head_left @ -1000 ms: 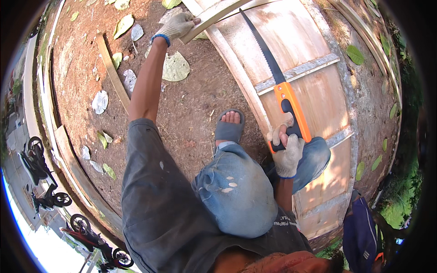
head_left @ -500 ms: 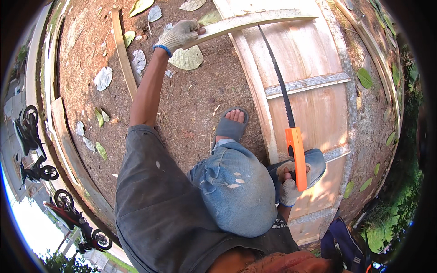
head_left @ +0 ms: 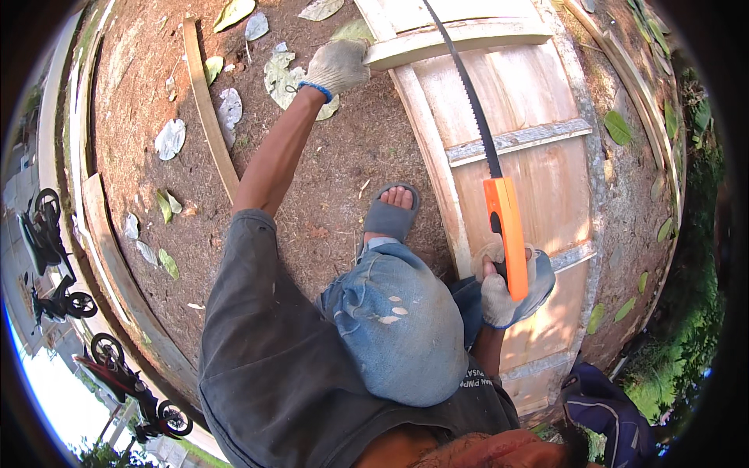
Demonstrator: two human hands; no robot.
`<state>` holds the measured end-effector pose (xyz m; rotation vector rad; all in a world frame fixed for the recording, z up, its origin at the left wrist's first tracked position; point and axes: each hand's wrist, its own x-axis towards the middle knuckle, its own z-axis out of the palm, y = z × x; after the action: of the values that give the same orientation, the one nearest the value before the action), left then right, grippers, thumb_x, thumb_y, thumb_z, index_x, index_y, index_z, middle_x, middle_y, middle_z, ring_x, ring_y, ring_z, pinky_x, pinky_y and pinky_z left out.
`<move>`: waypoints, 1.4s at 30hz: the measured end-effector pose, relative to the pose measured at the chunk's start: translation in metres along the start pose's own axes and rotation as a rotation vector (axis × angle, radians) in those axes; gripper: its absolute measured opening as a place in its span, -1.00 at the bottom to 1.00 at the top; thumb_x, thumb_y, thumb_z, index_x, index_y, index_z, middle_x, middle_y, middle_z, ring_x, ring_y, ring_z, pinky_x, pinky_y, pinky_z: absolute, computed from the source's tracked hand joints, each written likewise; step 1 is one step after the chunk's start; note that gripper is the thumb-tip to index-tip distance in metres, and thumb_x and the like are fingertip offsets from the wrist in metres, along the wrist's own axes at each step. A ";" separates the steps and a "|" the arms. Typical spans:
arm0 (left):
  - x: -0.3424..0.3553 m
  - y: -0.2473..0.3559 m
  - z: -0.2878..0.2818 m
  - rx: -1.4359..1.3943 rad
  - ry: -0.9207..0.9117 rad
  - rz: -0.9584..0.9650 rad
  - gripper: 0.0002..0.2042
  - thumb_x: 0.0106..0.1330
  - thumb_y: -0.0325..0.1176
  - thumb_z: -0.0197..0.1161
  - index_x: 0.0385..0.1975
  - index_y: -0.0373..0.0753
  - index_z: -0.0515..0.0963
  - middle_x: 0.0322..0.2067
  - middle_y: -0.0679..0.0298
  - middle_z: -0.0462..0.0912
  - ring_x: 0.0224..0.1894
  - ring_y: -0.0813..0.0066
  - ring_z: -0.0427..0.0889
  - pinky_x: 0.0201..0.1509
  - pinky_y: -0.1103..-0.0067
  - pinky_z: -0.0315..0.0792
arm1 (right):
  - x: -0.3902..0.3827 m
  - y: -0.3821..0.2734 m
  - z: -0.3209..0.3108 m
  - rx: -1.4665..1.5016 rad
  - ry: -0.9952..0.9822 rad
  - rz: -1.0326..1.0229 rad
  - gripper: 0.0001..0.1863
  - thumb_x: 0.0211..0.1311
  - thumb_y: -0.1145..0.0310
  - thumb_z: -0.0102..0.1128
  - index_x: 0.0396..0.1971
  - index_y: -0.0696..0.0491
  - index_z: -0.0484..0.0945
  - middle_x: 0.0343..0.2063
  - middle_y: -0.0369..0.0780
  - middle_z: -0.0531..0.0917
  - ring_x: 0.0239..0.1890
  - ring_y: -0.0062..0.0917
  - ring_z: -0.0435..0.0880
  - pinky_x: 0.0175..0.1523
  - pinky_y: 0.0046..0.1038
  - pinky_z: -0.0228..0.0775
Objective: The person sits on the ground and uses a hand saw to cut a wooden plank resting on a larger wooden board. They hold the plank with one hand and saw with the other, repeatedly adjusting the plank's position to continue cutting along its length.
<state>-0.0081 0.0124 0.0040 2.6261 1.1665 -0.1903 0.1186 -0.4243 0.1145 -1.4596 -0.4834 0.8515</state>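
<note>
My left hand (head_left: 334,69), in a knitted glove with a blue cuff, is closed on the left end of a pale timber batten (head_left: 460,43), which lies across a long wooden panel (head_left: 515,93) with cross strips. The orange and black handsaw (head_left: 505,238) is in my gloved right hand (head_left: 499,285), closed round its handle near my right leg. Its dark toothed blade points away from me and crosses the batten.
A sandalled foot (head_left: 390,214) and my bent denim knee (head_left: 398,327) are below. A loose plank (head_left: 204,101) and leaves lie on the dirt. More boards (head_left: 640,90) edge the right; motorbikes (head_left: 51,242) stand far left; a dark blue bag (head_left: 605,413) sits lower right.
My left hand has moved right with the batten, now farther over the panel. The saw swung more upright and back, then moved forward a little, its blade now crossing the batten.
</note>
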 end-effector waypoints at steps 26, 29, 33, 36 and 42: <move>-0.069 0.059 0.034 -0.299 0.134 -0.109 -0.53 0.28 -0.06 0.38 -0.12 -0.42 0.56 -0.29 -0.19 0.73 -0.19 -0.16 0.75 -0.17 0.14 0.60 | 0.034 0.067 0.022 -0.156 0.052 0.009 -0.80 0.11 0.44 0.32 -0.28 0.13 0.54 -0.44 -0.27 0.63 -0.41 -0.58 0.62 -0.23 -0.46 0.48; -0.117 0.086 0.074 -0.549 0.112 -0.183 -0.49 0.33 -0.04 0.38 -0.01 -0.42 0.54 -0.28 -0.17 0.75 -0.14 -0.08 0.78 -0.10 0.22 0.60 | 0.027 0.074 0.013 -0.239 0.043 -0.025 -0.81 0.13 0.41 0.33 -0.29 0.13 0.56 -0.44 -0.26 0.64 -0.43 -0.58 0.61 -0.26 -0.46 0.46; -0.165 0.120 0.084 -1.018 -0.017 -0.166 -0.55 0.45 -0.17 0.32 0.13 -0.41 0.47 -0.13 0.07 0.71 -0.14 0.36 0.68 -0.04 0.44 0.53 | 0.019 0.075 0.013 -0.312 0.128 -0.054 -0.85 0.21 0.40 0.31 -0.30 0.11 0.55 -0.49 -0.31 0.59 -0.43 -0.63 0.56 -0.29 -0.47 0.43; -0.179 0.129 0.088 -1.051 -0.246 -0.093 -0.52 0.46 -0.17 0.31 0.19 -0.40 0.45 -0.11 0.09 0.70 -0.11 0.41 0.66 -0.03 0.47 0.52 | 0.008 0.105 0.021 0.167 0.252 0.030 -0.86 0.27 0.41 0.29 -0.27 0.11 0.53 -0.51 -0.32 0.56 -0.45 -0.63 0.55 -0.33 -0.50 0.40; -0.148 0.109 0.061 -0.563 -0.423 0.313 -0.64 0.40 -0.27 0.33 0.09 -0.32 0.53 -0.24 0.06 0.71 -0.21 0.23 0.69 -0.09 0.39 0.53 | 0.005 0.080 0.011 0.056 0.325 0.062 -0.78 0.28 0.40 0.29 -0.11 0.09 0.58 -0.47 -0.35 0.55 -0.40 -0.69 0.53 -0.28 -0.48 0.42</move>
<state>-0.0274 -0.1805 -0.0018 2.0899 0.5540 -0.2875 0.0970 -0.4206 0.0363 -1.5321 -0.1705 0.6537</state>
